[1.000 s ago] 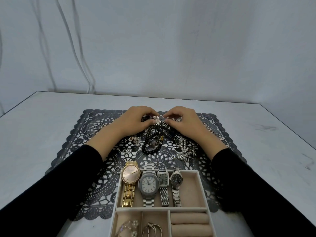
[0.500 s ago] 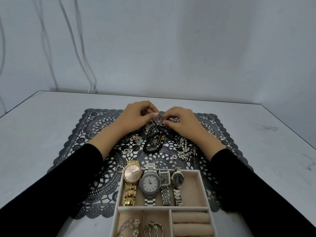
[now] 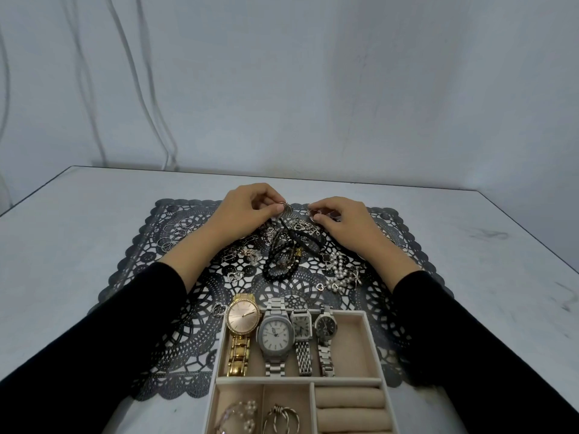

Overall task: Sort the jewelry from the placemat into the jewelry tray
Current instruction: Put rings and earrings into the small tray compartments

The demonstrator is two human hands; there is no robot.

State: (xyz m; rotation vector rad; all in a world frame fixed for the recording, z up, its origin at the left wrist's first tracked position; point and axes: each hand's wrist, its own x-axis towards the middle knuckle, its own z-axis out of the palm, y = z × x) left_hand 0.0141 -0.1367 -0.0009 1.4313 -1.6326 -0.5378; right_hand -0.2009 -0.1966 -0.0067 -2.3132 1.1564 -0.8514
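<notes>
Evidently the hands had drawn apart: half a second earlier their fingertips met over one silvery knot at the far edge of the heap, and now a clear gap lay between them. The left hand (image 3: pixel 247 211) pinched a small fan-like silver piece (image 3: pixel 286 208) between thumb and forefinger, while the right hand (image 3: pixel 343 222) pinched a ring-like piece (image 3: pixel 312 213); what either item was exactly could not be told at that size. Both were held just above the heap of jewelry (image 3: pixel 291 245), which lay mid-placemat (image 3: pixel 175 308) with black bead bracelets (image 3: pixel 279 267) and a pearl strand (image 3: pixel 340 274) among it.

That parting suggested two tangled items had been freed from each other, so each could probably go to its own compartment. The jewelry tray (image 3: pixel 369 339) sat at the near edge of the placemat, four watches (image 3: pixel 274 335) lined up in its far compartment. Most of the sorting looked to be undone, with loose hoops (image 3: pixel 175 233) lying off to the left on the mat.
</notes>
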